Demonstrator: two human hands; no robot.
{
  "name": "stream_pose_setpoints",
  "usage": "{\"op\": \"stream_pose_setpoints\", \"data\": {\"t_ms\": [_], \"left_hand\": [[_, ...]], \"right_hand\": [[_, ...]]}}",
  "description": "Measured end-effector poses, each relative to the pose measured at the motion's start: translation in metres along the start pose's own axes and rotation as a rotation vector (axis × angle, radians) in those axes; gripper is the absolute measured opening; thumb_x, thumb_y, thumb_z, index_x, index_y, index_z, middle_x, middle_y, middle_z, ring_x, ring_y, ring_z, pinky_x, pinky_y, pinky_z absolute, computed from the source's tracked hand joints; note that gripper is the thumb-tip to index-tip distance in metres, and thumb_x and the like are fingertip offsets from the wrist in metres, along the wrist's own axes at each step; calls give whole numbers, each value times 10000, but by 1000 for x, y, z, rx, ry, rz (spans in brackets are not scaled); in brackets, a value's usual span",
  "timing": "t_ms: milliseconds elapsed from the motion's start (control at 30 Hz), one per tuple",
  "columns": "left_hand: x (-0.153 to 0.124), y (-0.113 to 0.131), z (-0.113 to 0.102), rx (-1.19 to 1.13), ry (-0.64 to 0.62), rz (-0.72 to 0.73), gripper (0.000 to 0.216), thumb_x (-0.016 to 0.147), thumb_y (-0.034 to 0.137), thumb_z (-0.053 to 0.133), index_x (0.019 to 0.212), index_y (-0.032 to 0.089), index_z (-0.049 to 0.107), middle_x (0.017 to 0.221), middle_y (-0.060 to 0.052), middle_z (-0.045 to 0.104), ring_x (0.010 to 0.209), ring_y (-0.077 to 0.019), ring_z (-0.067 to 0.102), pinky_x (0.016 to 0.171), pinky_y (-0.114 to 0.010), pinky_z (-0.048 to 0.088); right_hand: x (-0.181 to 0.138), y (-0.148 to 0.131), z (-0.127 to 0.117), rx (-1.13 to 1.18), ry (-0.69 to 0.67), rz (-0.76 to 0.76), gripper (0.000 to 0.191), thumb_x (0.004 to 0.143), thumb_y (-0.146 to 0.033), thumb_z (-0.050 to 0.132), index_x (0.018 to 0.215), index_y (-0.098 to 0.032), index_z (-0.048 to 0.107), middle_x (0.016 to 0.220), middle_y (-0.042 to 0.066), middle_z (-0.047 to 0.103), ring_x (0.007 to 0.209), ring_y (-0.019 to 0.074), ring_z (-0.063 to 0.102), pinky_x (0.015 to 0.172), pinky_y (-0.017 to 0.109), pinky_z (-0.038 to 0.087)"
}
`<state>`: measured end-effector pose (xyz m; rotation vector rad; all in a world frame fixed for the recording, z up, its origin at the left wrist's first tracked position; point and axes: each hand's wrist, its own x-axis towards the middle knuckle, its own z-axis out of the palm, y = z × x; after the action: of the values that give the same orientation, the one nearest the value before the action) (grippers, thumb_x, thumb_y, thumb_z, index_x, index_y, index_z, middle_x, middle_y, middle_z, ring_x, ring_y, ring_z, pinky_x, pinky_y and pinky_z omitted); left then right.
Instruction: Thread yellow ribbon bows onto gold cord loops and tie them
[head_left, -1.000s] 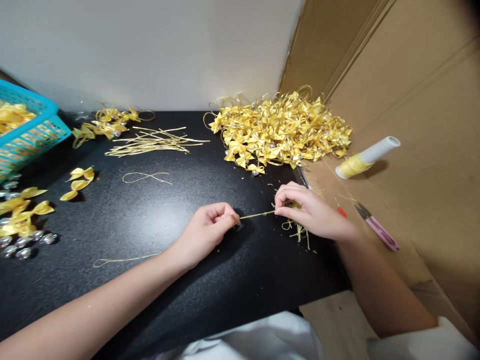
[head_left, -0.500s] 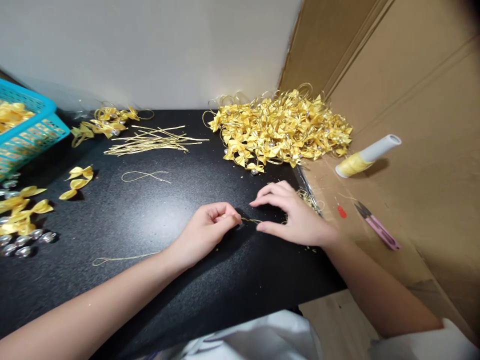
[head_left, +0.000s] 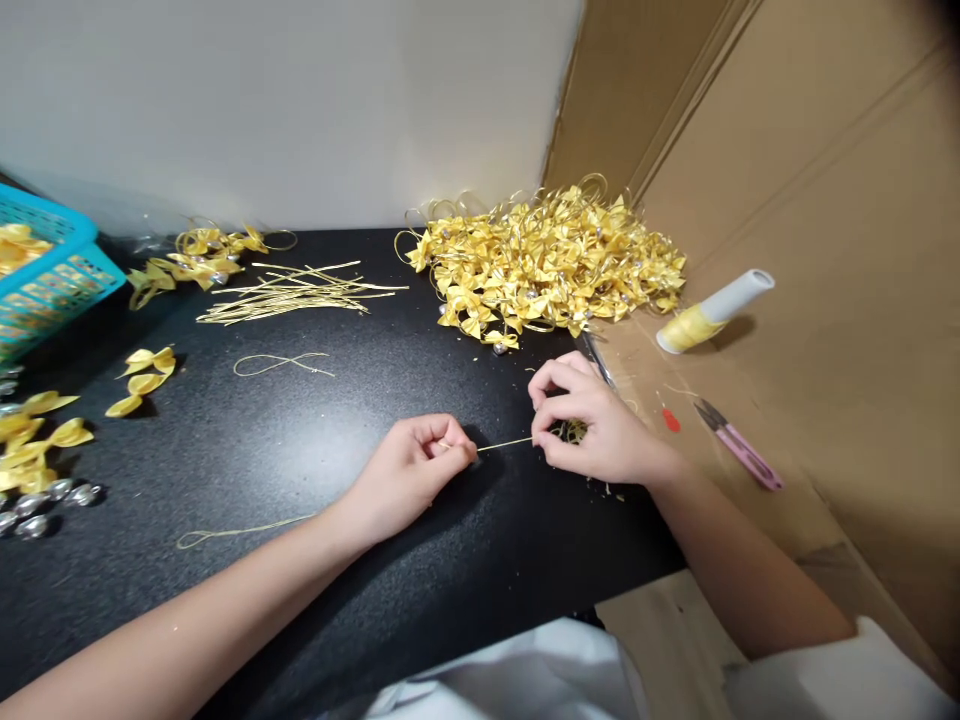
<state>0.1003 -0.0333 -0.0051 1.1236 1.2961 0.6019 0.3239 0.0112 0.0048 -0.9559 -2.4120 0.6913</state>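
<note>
A thin gold cord (head_left: pixel 504 444) is stretched between my two hands, low over the black table (head_left: pixel 450 560). My left hand (head_left: pixel 421 465) pinches one end between thumb and forefinger. The other end is pinched by the thumb and fingertip of my right hand (head_left: pixel 589 425). Behind and beneath the right hand lies a small tangle of gold cord scraps (head_left: pixel 571 431). A twisted loop of cord (head_left: pixel 281 365) lies on the table beyond my left hand, and another looped cord (head_left: pixel 225 533) runs partly under my left forearm.
A heap of yellow ribbon bows (head_left: pixel 551 265) stands at the back right. Straight gold cords (head_left: pixel 296 293) lie back left, near a blue basket (head_left: pixel 56 270), loose bows (head_left: pixel 144 378) and silver bells (head_left: pixel 34 526). Pink thread snips (head_left: pixel 742 450) and a thread spool (head_left: pixel 712 312) are on cardboard at right.
My right thumb and fingers have closed on the cord, and it is now pulled straight. The right hand has moved slightly away from the left. The view has shifted a little.
</note>
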Motion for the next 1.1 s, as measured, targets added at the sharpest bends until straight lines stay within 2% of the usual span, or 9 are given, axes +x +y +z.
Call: {"op": "stream_pose_setpoints", "data": {"t_ms": [200, 333, 433, 533, 600, 667, 767, 967, 1100], "left_hand": [[0, -1, -2, 77, -50, 32, 270, 771, 405, 549, 642, 172, 503, 529, 67, 428, 449, -60, 316, 422, -172, 266], [-8, 10, -12, 308, -196, 148, 280, 813, 434, 572, 839, 161, 630, 750, -21, 628, 642, -129, 541, 590, -231, 448], [-13, 23, -13, 527, -62, 334, 411, 816, 414, 611, 1171, 209, 614, 1156, -95, 648, 1018, -235, 597, 895, -356, 480], [-9, 32, 0, 609, 37, 536, 513, 834, 399, 592, 1309, 217, 529, 1362, -120, 542, 1289, -297, 438, 1075, -448, 356], [-1, 34, 14, 587, -98, 567, 404, 878, 392, 531, 1231, 202, 572, 1243, -118, 616, 1220, -282, 493, 1021, -423, 404], [8, 34, 28, 528, -251, 512, 294, 932, 392, 436, 1026, 187, 625, 946, -68, 674, 936, -213, 598, 847, -327, 475], [16, 29, 42, 433, -257, 470, 333, 961, 395, 367, 801, 175, 558, 690, 14, 547, 670, -131, 505, 669, -234, 423], [18, 20, 58, 373, -244, 461, 344, 955, 408, 374, 749, 173, 516, 660, 31, 475, 638, -116, 429, 636, -217, 360], [21, 12, 63, 342, -249, 439, 342, 945, 416, 395, 732, 173, 507, 650, 32, 465, 635, -117, 412, 624, -214, 345]], "right_hand": [[-1, 7, -13, -18, -69, 26, 133, 840, -158, 602, 724, -203, 651, 928, 33, 565, 976, 190, 457, 896, 368, 365], [-2, 0, -22, -52, -57, 14, 123, 871, -202, 599, 764, -208, 660, 951, 33, 571, 999, 192, 452, 918, 366, 362], [-4, -11, -32, -128, -54, 23, 126, 887, -225, 590, 789, -211, 668, 989, 38, 579, 1026, 204, 451, 931, 387, 345], [-9, -19, -41, -182, -70, 37, 137, 901, -232, 575, 805, -216, 671, 1003, 44, 581, 1035, 215, 455, 933, 411, 336], [-15, -21, -45, -193, -67, 50, 144, 909, -229, 561, 814, -216, 669, 1007, 48, 582, 1035, 218, 459, 931, 416, 336], [-23, -20, -47, -198, -50, 75, 146, 912, -232, 558, 816, -216, 666, 1019, 49, 582, 1045, 219, 460, 928, 413, 340], [-38, -15, -48, -189, 1, 111, 132, 904, -243, 572, 811, -215, 662, 1024, 44, 586, 1056, 214, 462, 929, 403, 347], [-58, -11, -49, -165, 96, 169, 62, 854, -224, 611, 862, -223, 673, 1053, 49, 604, 1078, 224, 472, 946, 413, 355], [-57, -16, -37, -153, 97, 144, 206, 804, -268, 674, 1007, -241, 672, 1155, 51, 613, 1130, 244, 460, 959, 427, 332]]}}
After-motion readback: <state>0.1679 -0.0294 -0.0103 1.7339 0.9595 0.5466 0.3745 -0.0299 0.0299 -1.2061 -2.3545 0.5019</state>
